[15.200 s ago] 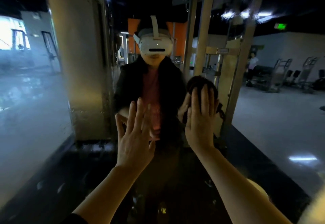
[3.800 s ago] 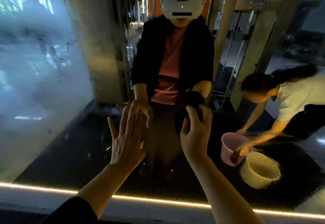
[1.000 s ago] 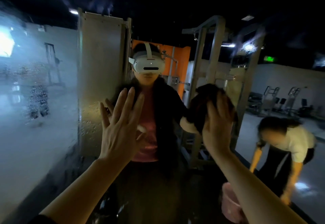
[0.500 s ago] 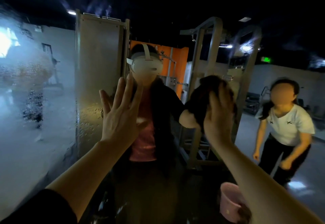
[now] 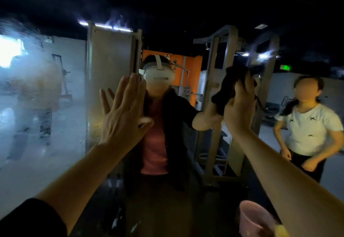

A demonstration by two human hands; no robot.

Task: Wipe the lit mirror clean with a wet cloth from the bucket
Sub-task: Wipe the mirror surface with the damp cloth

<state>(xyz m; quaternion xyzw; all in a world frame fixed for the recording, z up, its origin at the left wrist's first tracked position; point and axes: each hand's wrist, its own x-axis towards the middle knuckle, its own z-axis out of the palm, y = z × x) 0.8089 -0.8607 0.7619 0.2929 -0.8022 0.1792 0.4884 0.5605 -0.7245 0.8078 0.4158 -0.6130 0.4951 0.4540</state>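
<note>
Left hand (image 5: 122,114) is flat on the large wet glass mirror (image 5: 55,143), fingers straight and pressed together, thumb splayed out, pointing up. Right hand (image 5: 239,106) presses a dark crumpled cloth (image 5: 229,86) to the glass at upper right — fingers straight over it, the bundle running upward and slightly right. The glass is misted at left, clearer in the middle. Low right sits a pink plastic bucket (image 5: 253,218), reflected; a bystander in a white T-shirt (image 5: 307,128) stands beyond — mirror edges aren't in view.
</note>
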